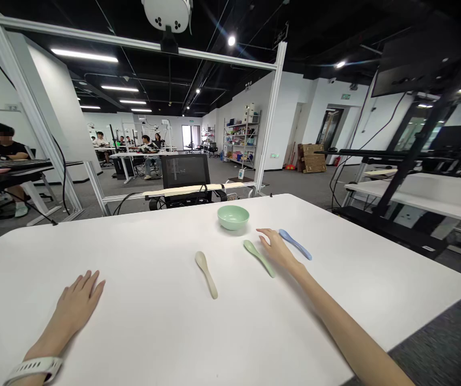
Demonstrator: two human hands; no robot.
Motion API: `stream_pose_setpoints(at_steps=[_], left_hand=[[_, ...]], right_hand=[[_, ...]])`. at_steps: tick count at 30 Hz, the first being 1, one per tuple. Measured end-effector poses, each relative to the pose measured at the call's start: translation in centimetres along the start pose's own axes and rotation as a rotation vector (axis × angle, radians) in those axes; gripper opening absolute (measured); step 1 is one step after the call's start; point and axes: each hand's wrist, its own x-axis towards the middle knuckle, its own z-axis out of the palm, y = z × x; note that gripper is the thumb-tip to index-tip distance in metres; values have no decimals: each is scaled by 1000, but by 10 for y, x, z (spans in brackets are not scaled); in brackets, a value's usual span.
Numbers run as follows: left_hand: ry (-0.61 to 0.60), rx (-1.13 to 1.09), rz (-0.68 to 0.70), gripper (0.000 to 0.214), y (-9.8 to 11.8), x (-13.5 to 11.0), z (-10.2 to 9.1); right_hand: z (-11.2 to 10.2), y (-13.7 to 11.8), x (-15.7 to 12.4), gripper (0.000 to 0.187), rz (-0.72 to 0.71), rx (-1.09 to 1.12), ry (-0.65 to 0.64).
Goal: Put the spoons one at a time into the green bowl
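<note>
My left hand [78,300] lies flat on the white table [141,321] at the left, fingers spread, holding nothing. Over the right part of the table, my right hand [275,246] reaches forward with its thumb and fingers apart and nothing between them. It is between a green spoon [258,258] on its left and a blue spoon [295,244] on its right. Just beyond its fingertips stands a light green bowl [233,217], upright. A beige spoon [206,274] rests nearer the middle, its handle towards me.
A metal frame [270,118] rises behind the table's far edge, with a black mesh chair [185,170] beyond it. Other people sit at desks further back, one person [5,142] at the far left. Black stands and another white table [435,195] are on the right.
</note>
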Motion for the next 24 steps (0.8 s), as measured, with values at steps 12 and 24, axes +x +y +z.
stream_pose_setpoints(at_steps=[12, 24], left_hand=[[-57, 26, -53, 95, 4, 0, -5], [-3, 19, -49, 82, -2, 1, 4]], right_hand=[[49, -181, -49, 30, 14, 123, -485], [22, -120, 26, 28, -11, 38, -155]])
